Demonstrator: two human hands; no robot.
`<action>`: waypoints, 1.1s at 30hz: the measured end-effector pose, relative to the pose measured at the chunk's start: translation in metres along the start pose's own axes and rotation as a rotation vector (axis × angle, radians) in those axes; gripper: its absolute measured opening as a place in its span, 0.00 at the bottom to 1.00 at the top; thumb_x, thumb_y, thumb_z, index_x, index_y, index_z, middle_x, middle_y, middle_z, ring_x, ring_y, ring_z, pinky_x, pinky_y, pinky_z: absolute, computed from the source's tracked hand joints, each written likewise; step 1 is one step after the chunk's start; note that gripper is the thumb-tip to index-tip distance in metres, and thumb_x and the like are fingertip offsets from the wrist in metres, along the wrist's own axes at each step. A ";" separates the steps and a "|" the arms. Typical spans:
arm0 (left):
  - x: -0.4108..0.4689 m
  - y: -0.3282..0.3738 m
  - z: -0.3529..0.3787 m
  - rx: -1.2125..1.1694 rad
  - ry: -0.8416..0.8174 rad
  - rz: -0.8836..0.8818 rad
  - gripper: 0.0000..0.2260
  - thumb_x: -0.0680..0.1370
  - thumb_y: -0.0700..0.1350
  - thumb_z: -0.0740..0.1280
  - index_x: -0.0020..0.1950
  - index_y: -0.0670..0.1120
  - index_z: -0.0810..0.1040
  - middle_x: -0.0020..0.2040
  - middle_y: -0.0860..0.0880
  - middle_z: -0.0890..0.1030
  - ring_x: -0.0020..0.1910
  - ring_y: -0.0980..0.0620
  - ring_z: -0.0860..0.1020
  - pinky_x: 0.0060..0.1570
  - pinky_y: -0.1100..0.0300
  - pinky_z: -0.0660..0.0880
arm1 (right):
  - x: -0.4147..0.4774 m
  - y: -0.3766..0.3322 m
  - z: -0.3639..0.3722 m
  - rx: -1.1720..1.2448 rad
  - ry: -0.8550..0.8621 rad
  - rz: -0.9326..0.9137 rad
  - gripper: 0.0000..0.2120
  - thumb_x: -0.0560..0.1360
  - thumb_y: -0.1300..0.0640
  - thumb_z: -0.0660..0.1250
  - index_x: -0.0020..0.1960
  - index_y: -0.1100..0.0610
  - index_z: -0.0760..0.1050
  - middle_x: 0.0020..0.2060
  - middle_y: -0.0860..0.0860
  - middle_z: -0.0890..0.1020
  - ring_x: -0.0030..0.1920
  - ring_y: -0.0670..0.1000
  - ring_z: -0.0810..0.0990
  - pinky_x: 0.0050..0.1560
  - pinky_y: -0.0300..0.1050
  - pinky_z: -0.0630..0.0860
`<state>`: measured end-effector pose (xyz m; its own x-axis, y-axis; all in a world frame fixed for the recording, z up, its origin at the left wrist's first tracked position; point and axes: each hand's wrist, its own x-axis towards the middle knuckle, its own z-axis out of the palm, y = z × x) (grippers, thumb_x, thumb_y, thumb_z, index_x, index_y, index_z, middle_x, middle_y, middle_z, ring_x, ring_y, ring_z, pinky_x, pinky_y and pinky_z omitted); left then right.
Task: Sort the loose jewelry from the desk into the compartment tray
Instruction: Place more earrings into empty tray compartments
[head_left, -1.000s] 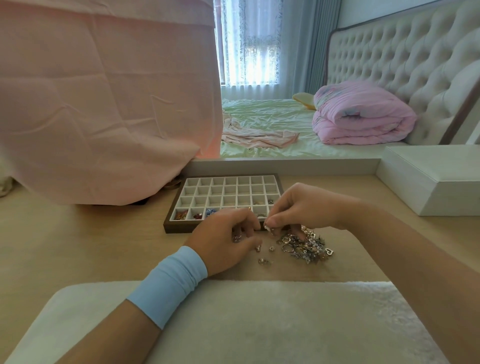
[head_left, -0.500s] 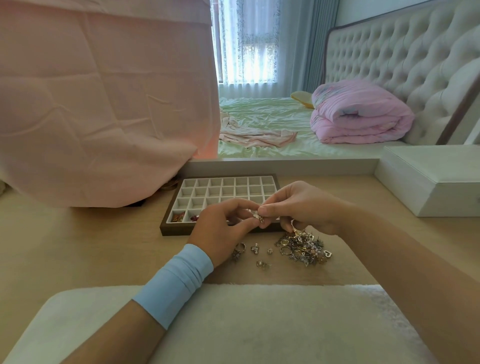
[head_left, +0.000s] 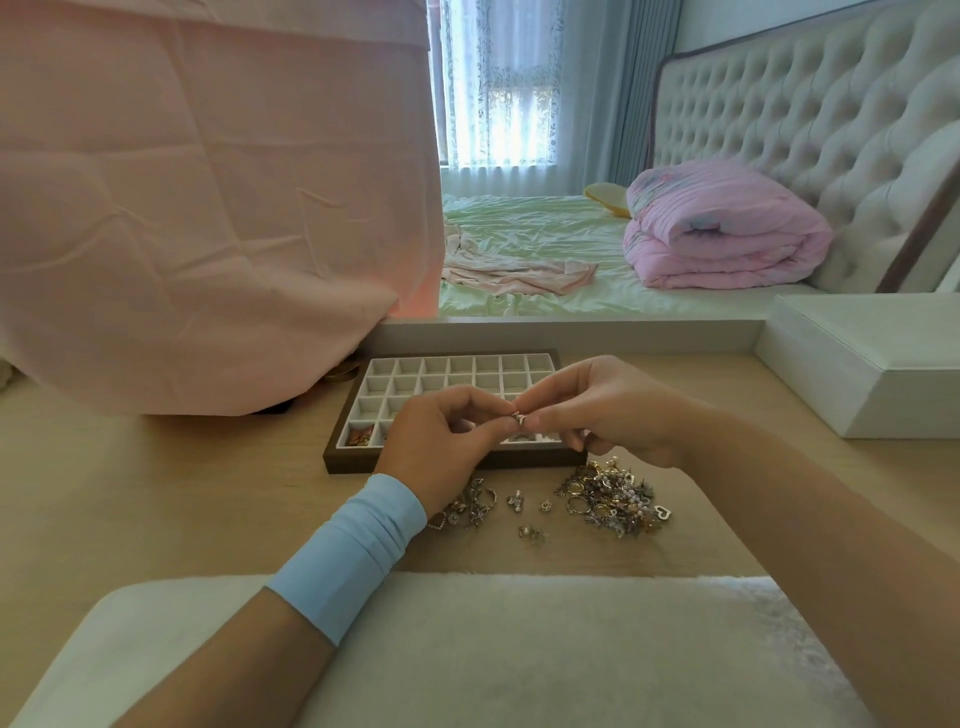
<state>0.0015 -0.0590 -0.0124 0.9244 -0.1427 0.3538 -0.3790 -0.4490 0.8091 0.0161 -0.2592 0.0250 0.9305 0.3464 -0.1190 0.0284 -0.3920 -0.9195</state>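
A small silver jewelry piece (head_left: 519, 417) is held between both hands above the front of the compartment tray (head_left: 415, 371). My left hand (head_left: 441, 452) and my right hand (head_left: 602, 410) each pinch it with thumb and fingertips. The tray is dark-framed with a white grid; a few front-left cells hold small pieces (head_left: 359, 435). A heap of loose jewelry (head_left: 613, 499) lies on the wooden desk in front of the tray, below my right hand. Smaller scattered pieces (head_left: 475, 506) lie near my left wrist, which wears a light blue band.
A pink cloth (head_left: 197, 208) drapes over something at the back left of the desk. A white box (head_left: 862, 364) stands at the right. A white fluffy pad (head_left: 519, 649) covers the near edge. Beyond the desk's white back rail lies a bed with a pink quilt.
Both hands rose from the desk surface beside the heap and came together over the tray's front edge, now pinching one small piece between them.
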 end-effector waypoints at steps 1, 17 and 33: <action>0.004 0.001 0.000 -0.015 0.000 0.004 0.04 0.73 0.46 0.74 0.45 0.54 0.84 0.39 0.58 0.84 0.39 0.53 0.80 0.42 0.63 0.78 | 0.000 -0.002 -0.002 -0.006 0.029 -0.019 0.06 0.73 0.60 0.77 0.48 0.54 0.88 0.32 0.55 0.78 0.28 0.46 0.71 0.25 0.36 0.64; 0.047 -0.006 0.031 0.503 -0.114 0.204 0.01 0.74 0.56 0.70 0.44 0.61 0.82 0.37 0.65 0.74 0.43 0.61 0.71 0.46 0.62 0.71 | 0.029 0.020 -0.022 -0.579 0.220 -0.063 0.04 0.75 0.52 0.74 0.43 0.48 0.87 0.38 0.41 0.84 0.41 0.42 0.81 0.41 0.39 0.75; 0.058 -0.010 0.038 0.256 -0.181 0.079 0.03 0.77 0.50 0.70 0.45 0.57 0.83 0.40 0.62 0.78 0.42 0.59 0.74 0.48 0.59 0.73 | 0.024 0.012 -0.022 -0.619 0.192 -0.001 0.04 0.74 0.50 0.74 0.44 0.49 0.86 0.38 0.44 0.84 0.41 0.43 0.82 0.41 0.43 0.79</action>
<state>0.0606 -0.0964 -0.0181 0.8941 -0.3299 0.3031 -0.4477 -0.6346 0.6300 0.0465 -0.2744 0.0195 0.9776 0.2105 0.0035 0.1808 -0.8306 -0.5267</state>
